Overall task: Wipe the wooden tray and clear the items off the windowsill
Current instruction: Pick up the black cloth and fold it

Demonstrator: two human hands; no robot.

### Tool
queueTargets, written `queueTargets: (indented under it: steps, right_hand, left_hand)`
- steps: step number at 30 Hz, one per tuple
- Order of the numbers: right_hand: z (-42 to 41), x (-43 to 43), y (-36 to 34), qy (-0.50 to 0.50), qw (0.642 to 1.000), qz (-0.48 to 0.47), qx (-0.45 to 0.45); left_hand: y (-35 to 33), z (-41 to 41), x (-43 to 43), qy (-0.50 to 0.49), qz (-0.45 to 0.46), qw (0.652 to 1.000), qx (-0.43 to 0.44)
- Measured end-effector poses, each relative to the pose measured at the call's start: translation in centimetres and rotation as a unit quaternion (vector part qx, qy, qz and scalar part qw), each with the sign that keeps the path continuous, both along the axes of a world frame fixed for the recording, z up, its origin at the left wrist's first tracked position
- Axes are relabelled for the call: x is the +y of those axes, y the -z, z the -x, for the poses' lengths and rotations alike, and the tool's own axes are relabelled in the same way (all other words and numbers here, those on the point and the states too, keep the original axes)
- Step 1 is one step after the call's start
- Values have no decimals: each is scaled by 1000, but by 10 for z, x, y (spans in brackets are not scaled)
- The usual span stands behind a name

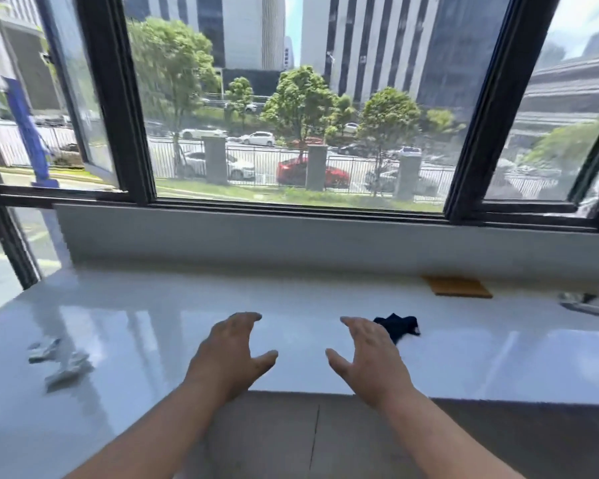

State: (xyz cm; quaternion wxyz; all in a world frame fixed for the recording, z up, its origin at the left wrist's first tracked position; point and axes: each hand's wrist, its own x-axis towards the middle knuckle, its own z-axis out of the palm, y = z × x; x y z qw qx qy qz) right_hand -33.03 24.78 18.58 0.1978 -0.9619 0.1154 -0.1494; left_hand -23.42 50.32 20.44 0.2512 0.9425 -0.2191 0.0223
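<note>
A flat wooden tray lies at the back right of the glossy white windowsill. A crumpled dark blue cloth sits in front of it, just right of my right hand. My left hand hovers beside it over the sill's front edge. Both hands are open, palms down, fingers spread, holding nothing. The right hand's fingers overlap the cloth's left edge in view; I cannot tell whether they touch it.
Small crumpled grey-white scraps lie on the sill at the left. A metallic object lies at the far right edge. Black window frames rise behind the sill, with one pane swung outward at the left. Grey floor shows below.
</note>
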Motion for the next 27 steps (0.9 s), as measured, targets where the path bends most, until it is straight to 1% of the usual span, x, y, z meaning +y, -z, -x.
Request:
queueTargets:
  steps: [5, 8, 11, 14, 18, 23, 27]
  right_hand:
    - [0, -123, 21, 46, 997, -62, 25]
    - [-4, -190, 32, 62, 995, -73, 38]
    - [-4, -250, 35, 79, 993, -77, 50]
    - [-10, -298, 33, 103, 990, -87, 39]
    - [-34, -343, 42, 135, 986, -85, 37]
    - [-66, -360, 81, 135, 981, -105, 97]
    - [-98, -382, 107, 157, 971, -93, 153]
  left_hand:
    - [20, -14, -123, 24, -27, 999, 24]
    - [26, -31, -190, 28, -49, 998, 26]
    - [31, -43, -248, 35, -52, 997, 33]
    - [40, -54, -298, 55, -53, 996, 41]
    - [62, -77, -351, 69, -52, 995, 54]
    - [105, -115, -396, 97, -63, 989, 96]
    - [141, -167, -437, 110, -53, 984, 127]
